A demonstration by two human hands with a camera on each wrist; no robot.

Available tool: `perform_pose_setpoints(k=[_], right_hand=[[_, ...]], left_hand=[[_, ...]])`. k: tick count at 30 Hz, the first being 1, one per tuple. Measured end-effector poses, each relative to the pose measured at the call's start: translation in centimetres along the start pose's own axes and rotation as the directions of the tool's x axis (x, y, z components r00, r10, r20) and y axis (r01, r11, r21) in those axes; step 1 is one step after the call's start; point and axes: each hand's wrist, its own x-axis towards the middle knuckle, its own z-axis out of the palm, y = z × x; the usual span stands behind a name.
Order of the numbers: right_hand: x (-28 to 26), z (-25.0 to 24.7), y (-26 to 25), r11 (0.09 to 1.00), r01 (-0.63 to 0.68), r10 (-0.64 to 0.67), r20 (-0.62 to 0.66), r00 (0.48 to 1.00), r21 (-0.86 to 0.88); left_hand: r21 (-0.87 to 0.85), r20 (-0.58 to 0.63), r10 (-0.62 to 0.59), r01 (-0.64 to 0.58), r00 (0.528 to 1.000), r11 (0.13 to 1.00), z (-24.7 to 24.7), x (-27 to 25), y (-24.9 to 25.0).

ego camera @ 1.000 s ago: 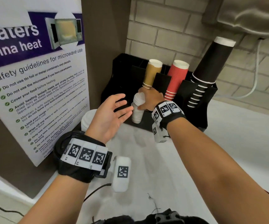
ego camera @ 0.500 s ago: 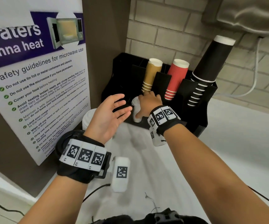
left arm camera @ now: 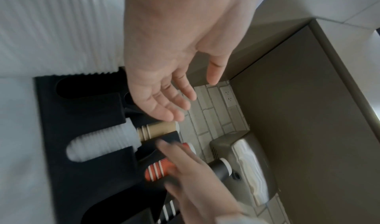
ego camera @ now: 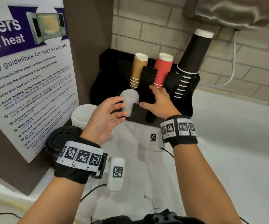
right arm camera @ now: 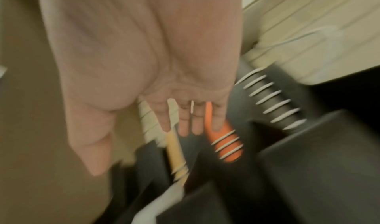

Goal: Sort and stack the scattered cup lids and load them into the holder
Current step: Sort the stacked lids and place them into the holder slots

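Observation:
A stack of white lids lies in a front slot of the black holder. My left hand hovers open just left of that stack, fingers straight. My right hand is open just right of the stack, fingers spread over the holder, holding nothing. Another white lid stack and a black lid stack stand on the counter at the left, behind my left wrist.
The holder's rear slots carry tan cups, red cups and black cups. A poster board walls the left side, brick wall behind. A metal dispenser hangs top right. White counter spreads right.
My right hand pushed the white lid stack down into the holder slot, let it go and opened, shifting right. My left hand stayed open beside it.

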Motion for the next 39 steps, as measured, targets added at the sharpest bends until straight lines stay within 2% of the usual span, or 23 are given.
perform_pose_setpoints(k=[2, 4, 8, 10, 15, 24, 28, 31, 35, 39], right_hand=[[-2.6, -1.6, 2.8, 0.979, -0.188, 0.192, -0.051, 0.98, 0.083], [-5.5, -2.7, 5.7, 0.924, -0.365, 0.372, -0.051, 0.927, 0.112], [-10.1, -3.5, 9.8, 0.811, -0.584, 0.583, -0.065, 0.81, 0.004], [-11.2, -3.5, 10.9, 0.764, -0.644, 0.641, -0.058, 0.765, -0.04], [-12.1, -2.9, 12.5, 0.738, -0.674, 0.673, 0.031, 0.739, 0.043], [-12.0, -3.0, 13.3, 0.743, -0.662, 0.667, -0.029, 0.745, 0.096], [-11.7, -4.5, 12.5, 0.78, -0.621, 0.625, -0.084, 0.776, 0.075], [-11.5, -5.4, 10.6, 0.834, -0.491, 0.526, -0.096, 0.845, 0.251], [-10.6, -4.8, 5.7, 0.801, -0.266, 0.292, 0.039, 0.956, 0.537], [-9.7, -3.0, 2.1, 0.7, -0.21, 0.105, 0.192, 0.976, 0.683]], left_hand=[[0.025, 0.011, -0.03, 0.03, 0.999, 0.999, 0.3, -0.1, -0.9], [0.044, 0.027, -0.056, 0.055, 0.998, 0.998, 0.6, -0.2, -1.6], [0.07, 0.061, -0.085, 0.081, 0.995, 0.994, 1.3, -0.4, -2.7], [0.079, 0.075, -0.093, 0.087, 0.993, 0.993, 1.7, -0.5, -3.1], [0.096, 0.096, -0.113, 0.104, 0.989, 0.99, 2.5, -0.7, -3.7], [0.124, 0.096, -0.104, 0.092, 0.99, 0.988, 2.3, -0.5, -3.8], [0.153, 0.106, -0.105, 0.088, 0.989, 0.984, 2.4, -0.5, -4.0], [0.27, 0.164, -0.081, 0.034, 0.983, 0.962, 2.6, -0.5, -4.4], [0.414, 0.343, -0.081, -0.074, 0.936, 0.907, 3.3, -0.8, -5.2], [0.345, 0.426, -0.037, -0.125, 0.904, 0.93, 4.1, -1.1, -5.7]])
